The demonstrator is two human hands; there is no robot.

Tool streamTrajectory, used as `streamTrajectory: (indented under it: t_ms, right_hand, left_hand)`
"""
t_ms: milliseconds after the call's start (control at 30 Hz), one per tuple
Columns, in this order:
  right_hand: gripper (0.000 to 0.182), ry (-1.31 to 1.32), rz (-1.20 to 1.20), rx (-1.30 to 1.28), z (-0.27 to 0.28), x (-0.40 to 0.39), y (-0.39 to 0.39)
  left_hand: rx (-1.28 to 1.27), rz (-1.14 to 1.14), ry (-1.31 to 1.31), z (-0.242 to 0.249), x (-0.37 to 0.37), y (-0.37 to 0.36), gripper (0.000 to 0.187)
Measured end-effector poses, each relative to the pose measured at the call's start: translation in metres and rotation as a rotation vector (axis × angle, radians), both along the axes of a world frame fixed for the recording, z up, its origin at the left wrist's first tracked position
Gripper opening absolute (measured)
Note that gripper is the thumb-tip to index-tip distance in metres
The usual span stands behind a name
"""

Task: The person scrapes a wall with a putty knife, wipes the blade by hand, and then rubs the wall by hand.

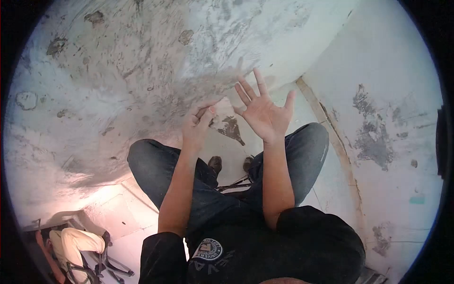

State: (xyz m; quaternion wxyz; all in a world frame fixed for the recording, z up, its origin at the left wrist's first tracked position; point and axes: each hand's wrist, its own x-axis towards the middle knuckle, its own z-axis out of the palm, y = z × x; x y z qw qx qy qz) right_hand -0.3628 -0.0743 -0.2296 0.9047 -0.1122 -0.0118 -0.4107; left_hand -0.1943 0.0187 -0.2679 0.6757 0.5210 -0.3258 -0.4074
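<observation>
My left hand (196,122) pinches a flat, wedge-shaped scraper (230,125) between thumb and fingers at its wide end. The scraper is pale with brown patches and narrows to a dark tip at its lower right. My right hand (268,115) is raised just to the right of it, palm toward me, with the fingers spread and nothing in them. Its little finger comes close to the scraper's upper right edge. Both hands are above the gap between my bent knees, in front of a smeared wall (156,71).
The right-hand wall (397,85) has dark grey patches. A brown strip (331,130) runs along its foot. My shoes (215,164) rest on the pale floor between my knees. At lower left, a person's leg in light trousers (82,240) shows beside a dark chair base (111,265).
</observation>
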Motion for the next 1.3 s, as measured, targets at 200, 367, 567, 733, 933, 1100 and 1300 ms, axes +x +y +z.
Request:
streamTrajectory:
  t_ms: [200, 367, 567, 733, 933, 1100, 1300]
  right_hand:
    - [0.106, 0.038, 0.033, -0.001, -0.012, 0.019, 0.008]
    - [0.107, -0.038, 0.149, 0.020, -0.014, 0.032, 0.018]
    - [0.106, -0.337, 0.271, 0.049, -0.020, 0.037, 0.016]
    - [0.102, -0.186, 0.125, 0.019, -0.008, 0.029, 0.015]
    - [0.099, -0.029, -0.045, -0.086, -0.001, 0.006, 0.003]
    - [0.068, 1.012, -0.243, -0.828, -0.007, 0.007, 0.004]
    - [0.058, 1.422, -0.435, -1.196, 0.000, 0.002, 0.015]
  left_hand:
    - [-0.026, -0.066, 0.029, 0.004, -0.017, 0.001, 0.020]
    - [0.030, -0.060, 0.063, -0.001, -0.016, -0.001, 0.021]
    - [0.018, 0.130, 0.080, -0.026, -0.001, -0.007, 0.023]
    - [0.081, 0.358, 0.007, -0.028, 0.003, -0.008, 0.030]
    - [0.106, 0.296, 0.444, -0.036, 0.003, -0.005, 0.032]
    - [0.099, 0.262, 0.338, -0.033, 0.000, -0.004, 0.034]
    - [-0.017, 0.312, -0.072, -0.028, 0.004, -0.006, 0.043]
